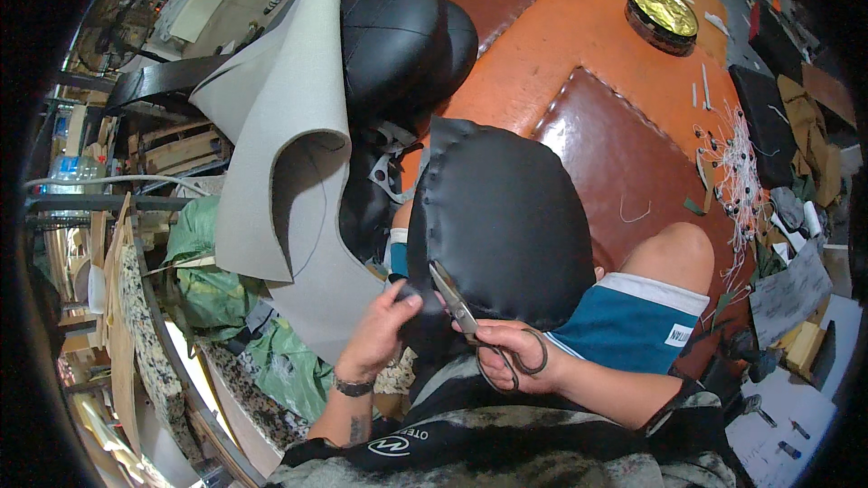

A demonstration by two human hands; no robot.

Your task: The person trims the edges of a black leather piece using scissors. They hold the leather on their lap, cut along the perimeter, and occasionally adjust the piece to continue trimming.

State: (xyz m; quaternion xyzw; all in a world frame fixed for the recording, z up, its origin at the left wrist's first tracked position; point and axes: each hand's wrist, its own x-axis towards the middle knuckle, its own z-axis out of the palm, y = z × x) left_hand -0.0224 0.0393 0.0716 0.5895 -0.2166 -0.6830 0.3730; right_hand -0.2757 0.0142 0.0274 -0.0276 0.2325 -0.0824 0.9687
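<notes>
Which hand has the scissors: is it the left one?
No, the scissors are in the right hand, their blades angled up toward the black padded piece.

A black T-shirt with mottled pale patches bears a round white emblem and lettering. Blue-teal shorts have a whitish hem and white label. A dark wristband sits below the left hand, above a forearm tattoo.

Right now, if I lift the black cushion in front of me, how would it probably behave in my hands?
The black cushion would probably keep its domed shape, as its top looks full and rounded. It might slip a little, since its surface is smooth and slightly shiny. Its left edge would likely flex, because it looks thin and puckered.
</notes>
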